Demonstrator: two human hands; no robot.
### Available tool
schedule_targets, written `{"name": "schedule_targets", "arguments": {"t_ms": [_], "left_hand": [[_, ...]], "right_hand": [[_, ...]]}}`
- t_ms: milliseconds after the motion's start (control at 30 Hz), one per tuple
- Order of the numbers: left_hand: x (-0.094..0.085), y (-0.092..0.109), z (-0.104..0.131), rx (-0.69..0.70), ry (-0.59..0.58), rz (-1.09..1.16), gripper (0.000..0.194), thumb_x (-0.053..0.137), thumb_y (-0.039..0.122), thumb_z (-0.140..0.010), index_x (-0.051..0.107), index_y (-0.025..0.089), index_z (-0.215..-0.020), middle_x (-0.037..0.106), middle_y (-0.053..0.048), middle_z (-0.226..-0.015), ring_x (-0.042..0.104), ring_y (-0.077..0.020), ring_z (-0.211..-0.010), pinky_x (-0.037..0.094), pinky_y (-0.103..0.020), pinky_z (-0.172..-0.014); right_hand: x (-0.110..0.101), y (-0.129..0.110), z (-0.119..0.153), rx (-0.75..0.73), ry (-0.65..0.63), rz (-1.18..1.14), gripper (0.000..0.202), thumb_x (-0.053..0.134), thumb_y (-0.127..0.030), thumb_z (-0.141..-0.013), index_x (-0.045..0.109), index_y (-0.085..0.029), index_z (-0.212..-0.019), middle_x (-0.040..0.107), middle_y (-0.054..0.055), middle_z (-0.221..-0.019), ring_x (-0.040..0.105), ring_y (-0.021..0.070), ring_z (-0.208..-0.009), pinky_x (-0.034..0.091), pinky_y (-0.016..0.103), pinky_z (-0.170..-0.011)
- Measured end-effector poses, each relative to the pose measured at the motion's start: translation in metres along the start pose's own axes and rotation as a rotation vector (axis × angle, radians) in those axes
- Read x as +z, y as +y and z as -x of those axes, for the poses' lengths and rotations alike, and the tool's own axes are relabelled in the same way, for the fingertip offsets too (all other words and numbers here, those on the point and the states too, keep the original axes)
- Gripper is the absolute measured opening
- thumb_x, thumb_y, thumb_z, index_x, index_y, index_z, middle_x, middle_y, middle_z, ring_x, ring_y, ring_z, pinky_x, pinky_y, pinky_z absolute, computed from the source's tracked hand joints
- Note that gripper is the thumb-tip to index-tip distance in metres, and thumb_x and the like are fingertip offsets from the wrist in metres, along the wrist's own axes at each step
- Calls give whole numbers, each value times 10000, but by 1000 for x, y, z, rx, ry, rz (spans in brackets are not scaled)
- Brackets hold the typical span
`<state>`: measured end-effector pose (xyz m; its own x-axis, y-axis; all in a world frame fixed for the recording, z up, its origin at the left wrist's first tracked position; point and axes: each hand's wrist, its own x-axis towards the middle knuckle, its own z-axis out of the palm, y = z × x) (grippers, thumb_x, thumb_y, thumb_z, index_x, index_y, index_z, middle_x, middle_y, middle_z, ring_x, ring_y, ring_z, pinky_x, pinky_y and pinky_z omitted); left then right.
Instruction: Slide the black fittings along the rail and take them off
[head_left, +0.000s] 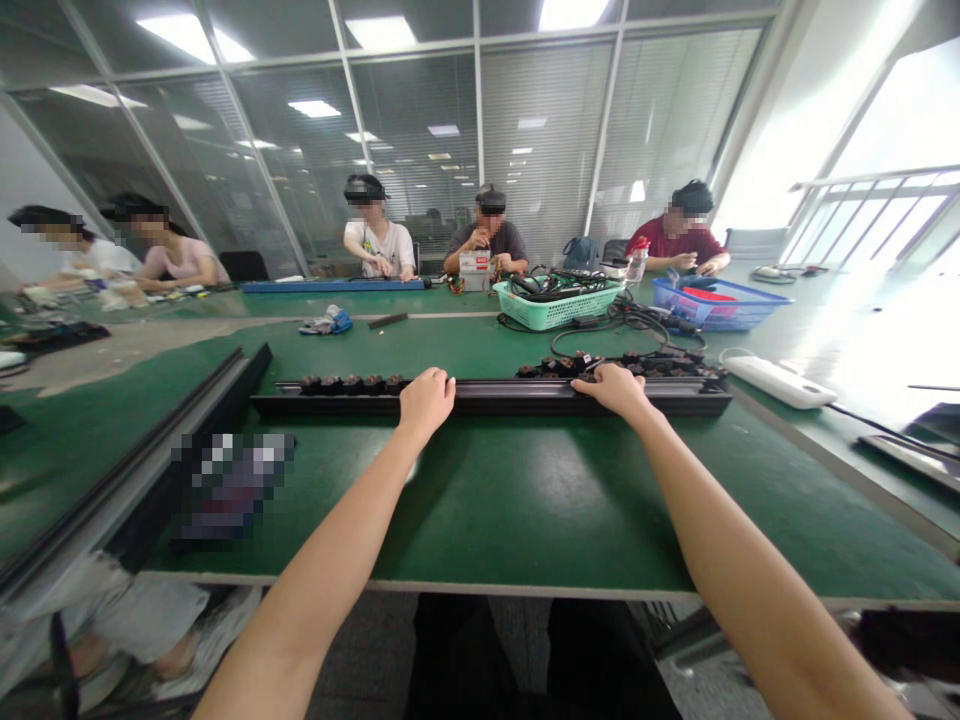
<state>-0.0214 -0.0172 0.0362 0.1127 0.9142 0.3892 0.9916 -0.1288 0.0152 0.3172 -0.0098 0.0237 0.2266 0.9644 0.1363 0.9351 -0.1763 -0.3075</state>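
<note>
A long black rail [510, 402] lies crosswise on the green table. My left hand [427, 402] is closed round the rail left of its middle, thumb toward the right. Farther right, my right hand [613, 388] grips the same rail, its fingers bent over the far side and partly hidden. Small dark round parts [352, 384] sit in a row along the rail's left part. More dark parts [637, 364] are clustered just behind the rail on the right.
A green basket of cables [555, 308] and a blue basket [716, 308] stand farther back. Another long rail [142, 470] slants along the left. A white power strip [780, 383] lies at the right. Several people sit across the table.
</note>
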Motion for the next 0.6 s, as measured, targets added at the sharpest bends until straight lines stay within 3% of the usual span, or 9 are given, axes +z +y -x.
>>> {"name": "schedule_targets", "arguments": {"t_ms": [600], "left_hand": [[0,0,-1,-3,-7,-2,390,359,366,-1095,708,193,-1113,713,-96,-1244,714,-258,-1041,549,-331,-816]], "right_hand": [[2,-1,3,20,63,40,420,573,-589,-885,709,-193,-927,758,129,-986,682,335,-1041,393,460,-982]]}}
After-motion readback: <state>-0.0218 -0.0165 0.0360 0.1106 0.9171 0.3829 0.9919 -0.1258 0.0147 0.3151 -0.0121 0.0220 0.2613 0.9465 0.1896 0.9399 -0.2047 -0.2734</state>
